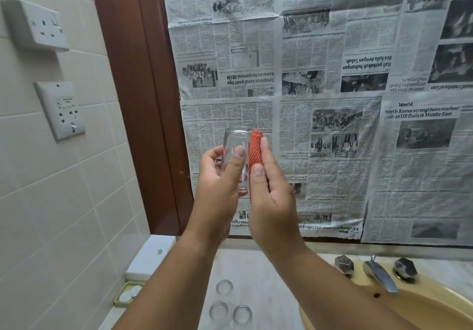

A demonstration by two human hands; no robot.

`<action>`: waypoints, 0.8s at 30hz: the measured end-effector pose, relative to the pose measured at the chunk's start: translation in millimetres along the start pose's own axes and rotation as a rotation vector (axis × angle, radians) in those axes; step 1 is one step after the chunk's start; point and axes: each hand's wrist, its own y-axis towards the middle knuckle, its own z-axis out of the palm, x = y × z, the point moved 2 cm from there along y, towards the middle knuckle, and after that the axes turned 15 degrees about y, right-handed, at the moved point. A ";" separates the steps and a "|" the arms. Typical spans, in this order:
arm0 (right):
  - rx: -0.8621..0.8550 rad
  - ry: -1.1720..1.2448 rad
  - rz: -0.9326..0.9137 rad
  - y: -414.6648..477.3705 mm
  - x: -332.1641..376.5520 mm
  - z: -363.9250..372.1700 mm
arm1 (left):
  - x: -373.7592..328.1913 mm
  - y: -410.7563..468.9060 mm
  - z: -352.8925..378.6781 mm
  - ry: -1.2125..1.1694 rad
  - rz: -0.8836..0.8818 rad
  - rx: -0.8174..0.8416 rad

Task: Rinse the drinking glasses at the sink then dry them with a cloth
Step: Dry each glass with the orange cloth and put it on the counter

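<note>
A tiled wall (pixel 64 201) and a pane papered with newspaper (pixel 307 73) stand behind a pale worktop (pixel 256 273). The glass (pixel 236 140) is held up in front of the newspaper, between the two hands and well above the worktop. The left hand (pixel 217 176) grips it, fingers (pixel 212 151) curled round the far side and thumb across the near side. The right hand (pixel 271 196) pinches a folded orange cloth (pixel 256 148), thumb in front and fingers behind, and holds it against the glass's right wall.

This looks like drying. The rinse of this one seems done, though no drops can be made out either way. Below the fingers three glasses (pixel 224 286) stand close together on the worktop — dried or waiting, I cannot tell. Down and to the right of the fingers are the tap (pixel 381 276) and the yellow sink (pixel 422 301) — no water shows running.
</note>
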 end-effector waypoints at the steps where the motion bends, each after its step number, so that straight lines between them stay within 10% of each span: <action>1: 0.000 -0.016 -0.007 -2.5 -2.1 -0.7 | -0.4 0.5 -1.8 -0.009 -0.005 -0.003; 18: -0.010 0.176 0.165 46.9 12.7 -10.3 | 2.0 -0.4 0.9 -0.178 -0.155 0.184; 24: 0.325 -0.391 -0.156 69.3 20.6 -9.7 | 8.5 9.5 -0.3 -0.121 -0.209 0.244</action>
